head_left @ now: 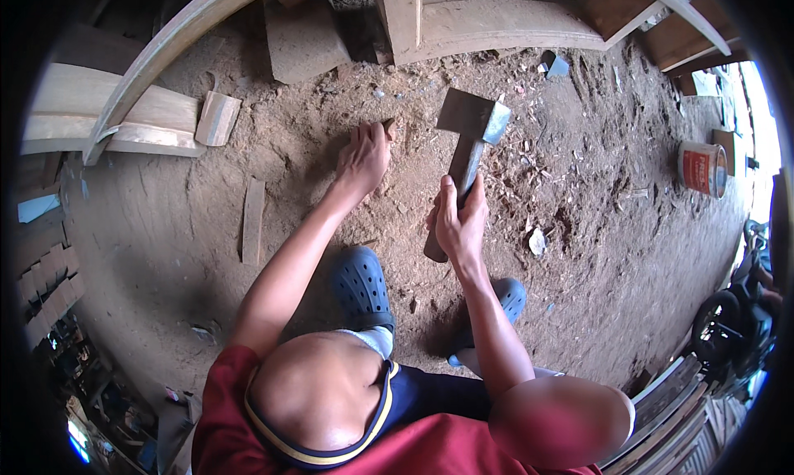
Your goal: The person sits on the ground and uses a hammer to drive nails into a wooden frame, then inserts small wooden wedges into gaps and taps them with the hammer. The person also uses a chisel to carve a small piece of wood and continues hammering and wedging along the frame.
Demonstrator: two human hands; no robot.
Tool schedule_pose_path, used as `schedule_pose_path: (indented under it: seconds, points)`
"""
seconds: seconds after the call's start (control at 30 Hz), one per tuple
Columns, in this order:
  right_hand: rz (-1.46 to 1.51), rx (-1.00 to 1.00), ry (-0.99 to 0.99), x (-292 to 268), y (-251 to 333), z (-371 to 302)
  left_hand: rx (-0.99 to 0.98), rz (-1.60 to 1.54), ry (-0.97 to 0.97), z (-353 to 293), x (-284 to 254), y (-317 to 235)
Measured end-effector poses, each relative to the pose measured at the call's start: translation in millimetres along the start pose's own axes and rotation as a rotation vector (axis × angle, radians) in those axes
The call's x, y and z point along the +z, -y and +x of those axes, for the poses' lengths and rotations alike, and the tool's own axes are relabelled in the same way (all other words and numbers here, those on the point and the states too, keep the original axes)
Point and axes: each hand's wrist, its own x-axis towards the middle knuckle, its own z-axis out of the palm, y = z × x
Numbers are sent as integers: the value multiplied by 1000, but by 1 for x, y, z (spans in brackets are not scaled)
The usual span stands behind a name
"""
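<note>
My right hand (460,227) grips the dark handle of a mallet (473,115), its fingers wrapped round the lower part. The block-shaped head points away from me, above the sawdust-covered ground, and one end face shines. My left hand (364,156) reaches forward, low over the ground, fingers curled together. At its fingertips is a small brown piece (389,129), apparently wood; the fingers partly hide it, so its full shape cannot be made out. The two hands are apart, and the mallet head is to the right of the left hand.
Wood shavings cover the dirt floor (579,251). Curved wooden frames (504,24) line the far side, with a wood block (217,119) at left. A thin wooden strip (252,223) lies left of my arm. At right stand a bucket (701,170) and a motorcycle (728,326). My blue clogs (361,285) are below.
</note>
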Motion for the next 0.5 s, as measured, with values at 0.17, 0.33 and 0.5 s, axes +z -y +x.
schedule_pose_path:
  seconds: [0.17, 0.33, 0.5]
  points:
    - [80, -8, -26, -7, 8, -3, 7, -241, 38, -2, -13, -15]
    - [49, 28, -43, -31, 1, -8, -145, -569, 474, 8, -46, -55]
    - [-212, 19, -36, -62, -21, -12, -43, -370, 450, 14, -31, -67]
